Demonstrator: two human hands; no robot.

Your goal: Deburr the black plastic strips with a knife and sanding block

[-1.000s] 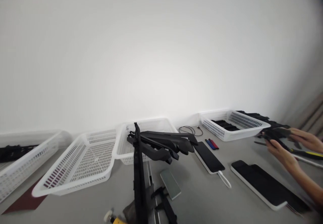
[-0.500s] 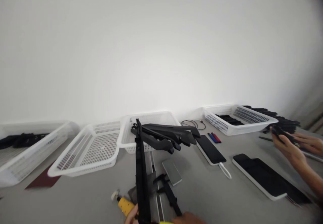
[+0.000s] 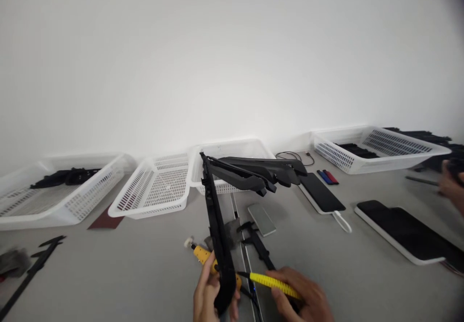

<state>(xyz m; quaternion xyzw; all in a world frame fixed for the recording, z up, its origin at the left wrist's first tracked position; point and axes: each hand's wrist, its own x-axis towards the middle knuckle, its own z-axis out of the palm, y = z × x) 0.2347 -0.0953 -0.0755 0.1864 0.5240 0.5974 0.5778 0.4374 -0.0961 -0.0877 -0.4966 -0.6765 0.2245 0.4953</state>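
At nine o'clock on the grey surface [image 3: 119, 264], a white plastic mesh basket [image 3: 54, 201] holds black parts, with an empty white slotted basket [image 3: 155, 191] just beside it toward ten o'clock. Near six o'clock, the person's left hand [image 3: 208, 295] has its grip clenched around the lower end of a long black plastic strip [image 3: 217, 230], which rises tilted toward twelve o'clock. A bundle of similar black strips [image 3: 261, 172] rests across a third white basket [image 3: 232, 160] behind it. Just right of the left hand, the right hand [image 3: 304, 300] grasps a yellow-handled tool [image 3: 273, 283], its tip close to the strip. A black caliper [image 3: 259, 247] lies between them on the surface. Toward three o'clock lie a dark slab in a white frame [image 3: 398, 230] and another person's hand [image 3: 451, 189], blurred at the edge.
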